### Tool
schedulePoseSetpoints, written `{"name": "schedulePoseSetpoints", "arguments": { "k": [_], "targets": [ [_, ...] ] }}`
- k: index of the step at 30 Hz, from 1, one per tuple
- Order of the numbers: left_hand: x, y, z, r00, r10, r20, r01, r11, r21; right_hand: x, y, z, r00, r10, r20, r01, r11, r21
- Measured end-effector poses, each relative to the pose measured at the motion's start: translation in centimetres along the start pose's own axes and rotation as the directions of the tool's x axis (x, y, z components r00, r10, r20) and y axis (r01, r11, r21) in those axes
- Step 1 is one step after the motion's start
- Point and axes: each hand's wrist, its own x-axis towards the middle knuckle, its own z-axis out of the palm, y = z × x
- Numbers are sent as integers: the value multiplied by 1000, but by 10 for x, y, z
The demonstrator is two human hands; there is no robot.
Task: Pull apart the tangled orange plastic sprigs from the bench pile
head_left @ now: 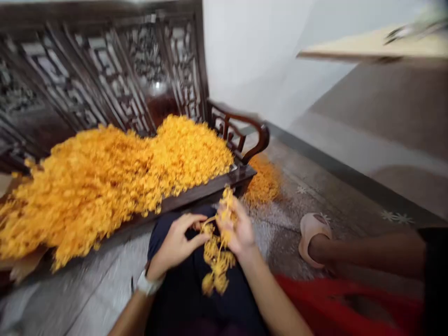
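A dangling bunch of orange-yellow cord (219,266), knotted into small clumps, hung above a person's lap (243,305), which was covered in dark cloth. Its upper part was in the person's right hand (241,228), whose fingers were curled closed around it, with a tuft standing out above them. The lower clumps hung free below that hand. The left hand (180,240) reached in from the other side, its thumb and forefinger on either side of the bunch's edge; blur made it impossible to tell whether they were pinching a strand. A pale watch (149,282) circled the left wrist.

Just beyond the hands stood a dark wooden bench (210,186) with a carved openwork back and a curved armrest (257,135). A large heap (115,172) of similar orange clusters covered much of its seat, spilling over the front edge at the left. A smaller orange pile (264,182) lay on the floor beside the armrest end. To the right, another person's foot in a pale pink shoe (311,228) rested on the floor near something red (336,298). A light tabletop (350,44) jutted in at the upper right, before a white wall (252,56).
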Motion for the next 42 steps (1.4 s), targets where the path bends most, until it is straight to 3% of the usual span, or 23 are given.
{"name": "schedulePoseSetpoints", "arguments": {
  "k": [3, 5, 7, 10, 13, 15, 17, 20, 22, 28, 31, 33, 34, 35, 37, 39, 40, 42],
  "targets": [
    [3, 6, -5, 998, 61, 3, -61, 995, -78, 10, -18, 2, 990, -109, 90, 124, 975, -184],
    [3, -2, -12, 998, 2, -69, -18, 975, -222, 23, -20, -9, 979, -170, 117, 200, 919, -341],
    [0, -10, -16, 983, -93, -159, 35, 942, -334, 33, -15, -26, 971, -190, 146, 240, 793, -560],
    [-7, -16, -18, 945, -193, -263, 80, 920, -385, 34, -3, -42, 925, -305, 226, 346, 434, -832],
    [-11, -18, -20, 913, -168, -372, 69, 962, -266, 13, 5, -31, 763, -508, 401, 478, 25, -878],
    [-13, -17, -21, 902, -127, -412, 61, 983, -171, -10, 7, -11, 694, -447, 564, 551, -174, -816],
    [-15, -14, -22, 908, -126, -398, 74, 987, -145, -30, 8, 10, 702, -254, 666, 616, -253, -746],
    [-18, -10, -19, 935, -181, -305, 115, 968, -223, -41, 14, 26, 755, -95, 649, 604, -287, -744],
    [-19, -11, -17, 945, -216, -248, 130, 938, -320, -35, 20, 23, 768, -101, 632, 575, -327, -750],
    [-18, -21, -8, 928, -320, -191, 168, 817, -552, -11, 23, 4, 743, -189, 642, 545, -387, -744],
    [-16, -24, -1, 906, -393, -160, 170, 682, -711, -22, 22, 11, 664, -282, 693, 545, -452, -706],
    [-13, -23, 0, 879, -440, -182, 123, 579, -806, -38, 26, 17, 568, -333, 752, 628, -415, -658],
    [-12, -23, 0, 867, -460, -191, 95, 528, -844, -47, 29, 20, 551, -334, 765, 675, -361, -643],
    [-10, -22, 0, 858, -477, -189, 71, 476, -877, -55, 32, 21, 576, -312, 756, 701, -289, -653],
    [-9, -20, -2, 851, -503, -149, 63, 381, -922, -65, 40, 22, 724, -195, 662, 648, -138, -749],
    [-8, -16, -2, 853, -512, -100, 88, 330, -940, -66, 47, 20, 860, -71, 505, 502, -50, -863],
    [-8, -14, -2, 857, -508, -82, 100, 321, -942, -63, 50, 19, 893, -46, 447, 447, -15, -895],
    [-8, -10, -1, 869, -491, -59, 115, 317, -941, -56, 53, 16, 912, -46, 407, 410, 56, -911]
  ]
}}
